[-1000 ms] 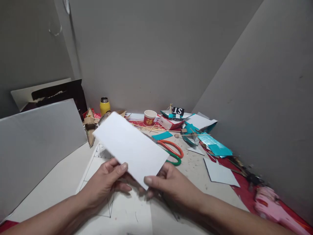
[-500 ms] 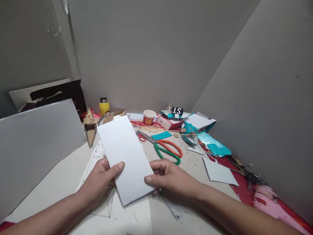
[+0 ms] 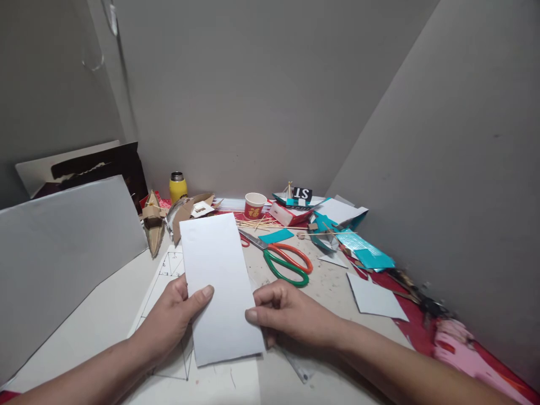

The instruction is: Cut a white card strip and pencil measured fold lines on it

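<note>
A white rectangular piece of card (image 3: 219, 253) is held up above the table between my two hands. My left hand (image 3: 175, 309) grips its left edge, thumb on the front face and fingers behind. On the right edge, my right hand (image 3: 287, 309) pinches the card with its thumb in front; its fingers are partly hidden behind. Under the card lies a sheet with a line drawing (image 3: 169, 267), mostly covered. Beyond my right hand rest large scissors (image 3: 280, 256) with one orange and one green handle. A clear ruler-like strip (image 3: 301, 368) lies below my right hand.
At the back stand a yellow bottle (image 3: 178, 188), a paper cup (image 3: 255, 207) and cardboard boat shapes (image 3: 154, 230). Teal scraps (image 3: 373, 257) and a white card piece (image 3: 375, 297) lie on the right. A large grey-white board (image 3: 71, 253) stands at left.
The white card has turned more upright, its top edge swinging right and its bottom edge left. Both hands keep their hold on it. The whole view has shifted slightly.
</note>
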Available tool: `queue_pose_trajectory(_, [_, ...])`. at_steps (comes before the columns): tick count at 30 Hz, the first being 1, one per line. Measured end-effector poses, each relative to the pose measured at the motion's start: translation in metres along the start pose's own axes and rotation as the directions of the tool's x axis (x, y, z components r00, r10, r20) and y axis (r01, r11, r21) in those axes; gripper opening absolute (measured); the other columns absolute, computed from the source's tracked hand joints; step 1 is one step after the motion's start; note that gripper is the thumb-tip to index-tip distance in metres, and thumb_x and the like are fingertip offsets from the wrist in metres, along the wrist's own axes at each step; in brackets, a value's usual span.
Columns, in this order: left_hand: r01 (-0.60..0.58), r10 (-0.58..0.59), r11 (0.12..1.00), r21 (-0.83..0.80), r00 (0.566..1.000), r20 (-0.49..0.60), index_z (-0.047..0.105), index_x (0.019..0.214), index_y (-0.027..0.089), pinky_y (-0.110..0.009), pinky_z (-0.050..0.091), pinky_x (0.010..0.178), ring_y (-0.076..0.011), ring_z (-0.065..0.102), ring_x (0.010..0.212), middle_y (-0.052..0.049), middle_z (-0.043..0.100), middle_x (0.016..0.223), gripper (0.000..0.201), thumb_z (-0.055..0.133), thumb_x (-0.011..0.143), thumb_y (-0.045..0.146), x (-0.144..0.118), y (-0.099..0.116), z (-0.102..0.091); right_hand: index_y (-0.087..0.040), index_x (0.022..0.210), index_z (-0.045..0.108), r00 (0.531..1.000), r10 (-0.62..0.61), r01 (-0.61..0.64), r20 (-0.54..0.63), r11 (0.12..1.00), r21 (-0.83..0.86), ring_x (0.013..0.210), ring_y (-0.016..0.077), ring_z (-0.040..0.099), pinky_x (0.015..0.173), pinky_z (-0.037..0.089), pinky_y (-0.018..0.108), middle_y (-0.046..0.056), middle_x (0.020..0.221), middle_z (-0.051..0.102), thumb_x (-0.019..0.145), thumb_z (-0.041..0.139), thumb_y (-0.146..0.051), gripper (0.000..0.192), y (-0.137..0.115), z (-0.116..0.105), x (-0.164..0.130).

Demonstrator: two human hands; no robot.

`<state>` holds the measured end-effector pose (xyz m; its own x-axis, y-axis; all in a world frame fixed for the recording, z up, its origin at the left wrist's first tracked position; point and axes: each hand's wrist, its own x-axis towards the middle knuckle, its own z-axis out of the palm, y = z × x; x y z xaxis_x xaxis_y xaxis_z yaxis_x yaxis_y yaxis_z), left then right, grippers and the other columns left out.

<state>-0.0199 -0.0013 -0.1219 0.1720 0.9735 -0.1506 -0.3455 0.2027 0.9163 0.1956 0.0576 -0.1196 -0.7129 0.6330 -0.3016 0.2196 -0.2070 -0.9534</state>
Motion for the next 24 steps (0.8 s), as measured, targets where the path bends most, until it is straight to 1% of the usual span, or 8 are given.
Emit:
queue_pose_trajectory(2, [0.015,-0.015,1.000,0.001,0.999,0.035,0.066,0.120,0.017,-0.039,0.054,0.078,-0.0269,0.070,0.091,-0.015,0.074,0.112,0.035,0.067,0.088,0.031,-0.0006,-0.0011,-0.0001,-0.013,0.066,0.061,0.997,-0.044,0.046,-0.060,0.998,0.031,0.045,0.0070,0.052,0.047,0.043,0.020,-0.002,0.054,0.059,0.071,0.074,-0.060,0.048,-0.0022,0.0005,-0.0005])
queue_pose_trajectory(4, [0.037,-0.038,0.999,0.013,0.994,0.098,0.065,0.120,0.016,-0.039,0.054,0.079,-0.0266,0.071,0.091,-0.015,0.074,0.112,0.035,0.066,0.089,0.031,-0.0013,-0.0023,-0.0001,-0.014,0.067,0.060,0.984,-0.090,0.100,-0.152,0.993,0.057,0.044,0.0073,0.053,0.046,0.042,0.019,-0.002,0.053,0.059,0.071,0.074,-0.060,0.048,-0.0057,-0.0002,-0.0011])
queue_pose_trajectory(7, [0.047,-0.053,0.998,0.036,0.982,0.180,0.065,0.122,0.015,-0.039,0.053,0.082,-0.0265,0.070,0.094,-0.016,0.073,0.113,0.035,0.063,0.090,0.031,-0.0019,-0.0035,-0.0001,-0.014,0.066,0.059,0.967,-0.111,0.126,-0.230,0.991,0.050,0.042,0.0080,0.054,0.044,0.041,0.019,-0.002,0.053,0.060,0.067,0.077,-0.059,0.048,-0.0099,-0.0018,-0.0019])
queue_pose_trajectory(13, [0.051,-0.063,0.996,0.066,0.979,0.192,0.063,0.125,0.015,-0.039,0.053,0.081,-0.0272,0.070,0.096,-0.017,0.072,0.116,0.037,0.061,0.092,0.032,-0.0011,-0.0046,-0.0007,-0.014,0.064,0.061,0.966,-0.099,0.108,-0.240,0.994,0.024,0.041,0.0077,0.054,0.044,0.044,0.019,-0.001,0.054,0.062,0.066,0.079,-0.055,0.045,-0.0074,-0.0019,-0.0025])
queue_pose_trajectory(18, [0.063,-0.074,0.996,0.064,0.979,0.189,0.063,0.126,0.016,-0.040,0.053,0.081,-0.0254,0.071,0.090,-0.016,0.072,0.116,0.039,0.062,0.091,0.033,0.0001,-0.0071,-0.0030,-0.014,0.063,0.062,0.964,-0.108,0.120,-0.242,0.992,0.035,0.041,0.0076,0.054,0.043,0.044,0.019,0.000,0.053,0.062,0.068,0.077,-0.058,0.047,-0.0078,-0.0024,-0.0028])
queue_pose_trajectory(21, [0.080,-0.090,0.995,0.054,0.972,0.218,0.064,0.125,0.017,-0.039,0.052,0.084,-0.0240,0.071,0.090,-0.015,0.072,0.115,0.038,0.063,0.091,0.032,0.0002,-0.0082,-0.0040,-0.014,0.070,0.065,0.930,-0.172,0.203,-0.326,0.977,0.065,0.044,0.0079,0.057,0.045,0.044,0.018,-0.001,0.056,0.063,0.072,0.075,-0.057,0.044,-0.0099,-0.0049,-0.0021])
queue_pose_trajectory(23, [0.098,-0.107,0.994,0.049,0.959,0.261,0.065,0.124,0.017,-0.038,0.051,0.085,-0.0237,0.070,0.091,-0.015,0.073,0.114,0.037,0.065,0.090,0.030,-0.0003,-0.0085,-0.0043,-0.015,0.074,0.066,0.895,-0.212,0.262,-0.392,0.962,0.077,0.044,0.0078,0.058,0.046,0.044,0.018,-0.002,0.056,0.063,0.073,0.076,-0.055,0.041,-0.0105,-0.0067,-0.0014])
queue_pose_trajectory(24, [0.111,-0.120,0.993,0.050,0.951,0.284,0.066,0.124,0.017,-0.037,0.051,0.084,-0.0237,0.070,0.091,-0.014,0.073,0.114,0.037,0.066,0.089,0.030,-0.0006,-0.0084,-0.0043,-0.015,0.074,0.065,0.887,-0.221,0.275,-0.406,0.958,0.079,0.044,0.0077,0.058,0.045,0.043,0.018,-0.002,0.055,0.063,0.073,0.076,-0.054,0.040,-0.0106,-0.0072,-0.0012])
